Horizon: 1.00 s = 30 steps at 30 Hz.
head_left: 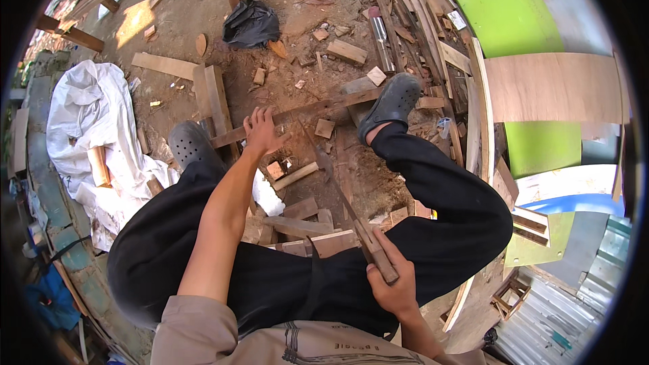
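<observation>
A narrow brown wooden plank lies across the ground between my feet. My left hand rests on it toward its left end, fingers spread and pressing down. In my right hand is the wooden handle of a hand saw, held near my right thigh. The dark, narrow blade slants up and to the left, its tip close to the plank just right of my left hand. Whether the teeth touch the wood I cannot tell. My right grey clog is at the plank's right end, my left clog beside its left end.
Wood offcuts lie scattered around my legs. A white sack is heaped at the left, a black plastic bag ahead. Long timber strips and green and wood-coloured sheets line the right side. Corrugated metal lies lower right.
</observation>
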Motion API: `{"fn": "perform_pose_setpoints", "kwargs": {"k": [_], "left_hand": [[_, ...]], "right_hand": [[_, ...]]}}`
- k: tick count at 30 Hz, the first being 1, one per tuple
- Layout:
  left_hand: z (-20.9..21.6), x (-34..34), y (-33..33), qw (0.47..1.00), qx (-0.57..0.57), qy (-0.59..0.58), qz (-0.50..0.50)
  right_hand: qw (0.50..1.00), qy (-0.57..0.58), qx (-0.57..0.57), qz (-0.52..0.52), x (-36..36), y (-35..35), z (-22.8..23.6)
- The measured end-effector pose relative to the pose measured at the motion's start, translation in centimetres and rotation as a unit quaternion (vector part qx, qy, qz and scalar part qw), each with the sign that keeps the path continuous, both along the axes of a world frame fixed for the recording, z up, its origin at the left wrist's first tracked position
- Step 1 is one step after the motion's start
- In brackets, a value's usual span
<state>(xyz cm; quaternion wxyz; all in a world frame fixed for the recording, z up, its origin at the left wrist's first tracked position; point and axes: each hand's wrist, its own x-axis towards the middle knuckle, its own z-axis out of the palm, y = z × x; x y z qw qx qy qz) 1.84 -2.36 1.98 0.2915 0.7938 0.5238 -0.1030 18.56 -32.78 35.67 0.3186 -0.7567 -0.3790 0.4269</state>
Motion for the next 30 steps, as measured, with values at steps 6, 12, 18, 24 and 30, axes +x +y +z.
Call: {"fn": "perform_pose_setpoints", "kwargs": {"k": [6,12,18,24,30], "left_hand": [[-1.7,1.2,-1.5,0.969,0.223,-0.008,-0.102],[-1.6,5.5,-6.0,0.898,0.047,-0.016,-0.438],[-1.2,6.1,-6.4,0.94,0.055,-0.096,-0.324],[1.1,5.9,-3.7,0.975,0.175,0.012,-0.139],[-3.0,4.9,-7.7,0.845,-0.059,-0.033,-0.53]], "right_hand": [[0.992,-0.034,0.118,-0.008,3.5,2.4,-1.7],[0.99,0.063,0.097,-0.081,3.2,3.5,-2.7],[0.989,0.093,0.093,-0.065,2.3,3.9,-4.0],[0.987,0.113,0.106,-0.048,1.8,4.0,-5.0],[0.987,0.11,0.115,-0.025,0.5,4.8,-5.4]]}}
